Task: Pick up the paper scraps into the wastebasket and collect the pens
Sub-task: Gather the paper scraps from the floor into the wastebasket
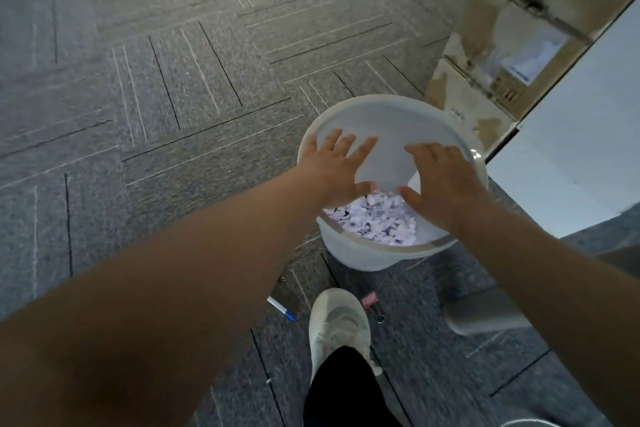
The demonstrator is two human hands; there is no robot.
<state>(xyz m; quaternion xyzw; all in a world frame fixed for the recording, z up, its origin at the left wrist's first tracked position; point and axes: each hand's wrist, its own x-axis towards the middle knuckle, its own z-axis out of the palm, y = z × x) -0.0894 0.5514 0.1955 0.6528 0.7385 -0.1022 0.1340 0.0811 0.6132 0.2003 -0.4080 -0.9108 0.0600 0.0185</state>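
A white round wastebasket (391,121) stands on the grey carpet, tilted toward me, with a heap of pale purple-white paper scraps (377,218) in its bottom. Both hands hover over its mouth with spread, straight fingers and hold nothing: my left hand (337,166) over the left half, my right hand (445,184) over the right half. A white pen with a blue cap (281,308) lies on the carpet below the basket, partly hidden by my left forearm.
My white shoe (337,326) stands just below the basket, with a pink binder clip (370,300) beside it. A grey chair base leg (485,315) lies to the right. Cardboard boxes (512,38) and a white panel (571,156) stand at the right.
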